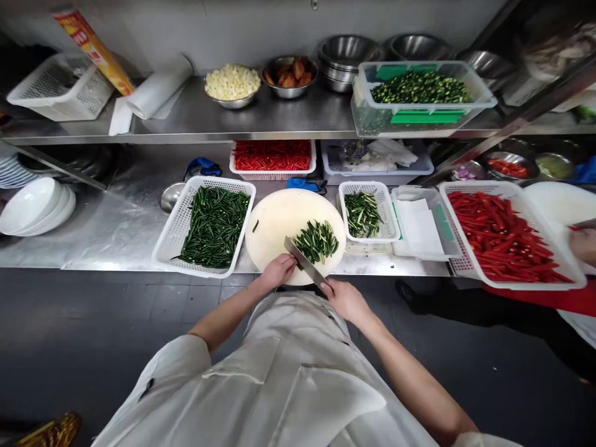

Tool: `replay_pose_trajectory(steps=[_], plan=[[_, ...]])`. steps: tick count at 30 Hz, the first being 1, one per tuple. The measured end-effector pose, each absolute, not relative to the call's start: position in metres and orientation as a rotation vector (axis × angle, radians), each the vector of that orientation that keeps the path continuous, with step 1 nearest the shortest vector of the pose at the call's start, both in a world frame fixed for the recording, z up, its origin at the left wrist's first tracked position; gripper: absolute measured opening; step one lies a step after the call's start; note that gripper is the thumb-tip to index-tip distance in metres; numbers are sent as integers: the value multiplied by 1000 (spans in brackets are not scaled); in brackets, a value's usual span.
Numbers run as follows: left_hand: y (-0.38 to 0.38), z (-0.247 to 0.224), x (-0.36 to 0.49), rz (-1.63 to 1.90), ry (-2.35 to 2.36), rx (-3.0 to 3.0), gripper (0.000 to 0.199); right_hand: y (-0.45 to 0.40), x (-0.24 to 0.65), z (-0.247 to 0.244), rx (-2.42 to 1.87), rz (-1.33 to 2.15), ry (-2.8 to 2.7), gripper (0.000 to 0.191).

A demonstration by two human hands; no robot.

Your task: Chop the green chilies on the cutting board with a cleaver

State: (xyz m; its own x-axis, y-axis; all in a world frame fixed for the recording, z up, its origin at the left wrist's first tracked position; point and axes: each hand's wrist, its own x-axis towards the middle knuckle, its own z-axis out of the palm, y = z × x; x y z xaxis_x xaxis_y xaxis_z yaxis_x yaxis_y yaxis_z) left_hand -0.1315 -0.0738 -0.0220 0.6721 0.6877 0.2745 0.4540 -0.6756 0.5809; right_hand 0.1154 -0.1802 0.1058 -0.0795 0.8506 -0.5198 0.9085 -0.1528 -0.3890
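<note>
My right hand (347,301) grips the handle of a cleaver (305,261), whose blade slants across the near part of a round white cutting board (265,205). Close against the blade's left side, my left hand (278,271) has its fingers curled and pressed together at the board's near edge; what they hold is hidden. Cut green chili peppers (319,241) lie in a pile to the right of the blade. One dark green piece (255,226) rests alone on the board's left side.
Left of the board stands a white basket of whole green chilies (216,226). To its right are a small basket of cut chilies (363,214), a lidded plastic box (421,226) and a basket of red chilies (507,239). A co-worker's hand (583,243) shows far right. A steel shelf (233,127) overhangs behind.
</note>
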Motion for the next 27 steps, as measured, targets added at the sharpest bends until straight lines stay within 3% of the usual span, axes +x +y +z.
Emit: replay_pose_trajectory(steps=[6,11,16,19,22,27], plan=[[-73,-20,-135,608,882,2429,24,-129,90,84,2096,-1120,2019,34],[-59,-13,-143,603,832,2486,22,-84,61,73,2194,-1138,2086,40],[4,5,-186,854,1537,2319,24,-123,78,74,2262,-1223,2128,41],[35,9,-208,737,1730,2254,29,-152,95,75,2057,-1342,2164,40],[34,6,-212,574,1580,2341,24,-164,109,76,1987,-1300,2092,42],[-27,-9,-180,591,1188,2441,24,-167,110,82,2136,-1094,1991,41]])
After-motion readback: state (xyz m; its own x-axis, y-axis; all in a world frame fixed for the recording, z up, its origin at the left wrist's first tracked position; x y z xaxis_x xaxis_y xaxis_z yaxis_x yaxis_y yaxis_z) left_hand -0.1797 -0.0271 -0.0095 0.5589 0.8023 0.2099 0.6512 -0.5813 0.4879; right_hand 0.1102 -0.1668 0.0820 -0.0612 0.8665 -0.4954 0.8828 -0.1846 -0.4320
